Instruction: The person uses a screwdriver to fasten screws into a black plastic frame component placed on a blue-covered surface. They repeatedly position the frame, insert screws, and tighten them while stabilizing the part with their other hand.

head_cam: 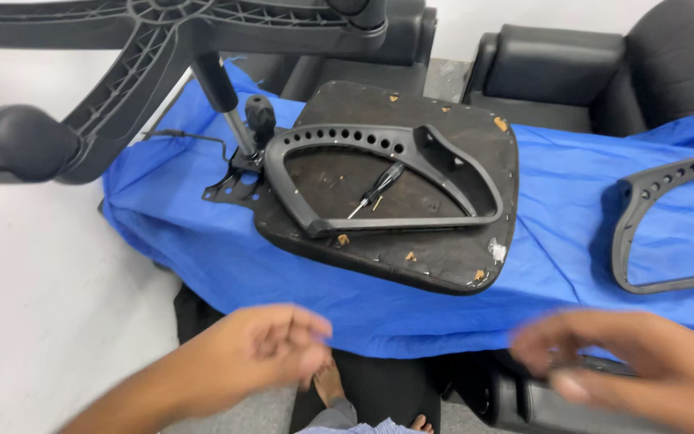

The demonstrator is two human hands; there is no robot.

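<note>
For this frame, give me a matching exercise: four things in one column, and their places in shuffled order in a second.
Things:
1. screwdriver
2. armrest frame
3. second armrest frame
4. wheeled chair base

Places:
A. on the blue cover, far right
B. top left, upside down
C. inside the armrest frame's loop, on the seat board
D. lying on the seat board

Pairs: 1-C, 2-D, 3-A, 4-B

Upturned dark chair seat (451, 241) on blue sheet; grey armrest (379, 181) and screwdriver (379, 189) lying on it.
</note>
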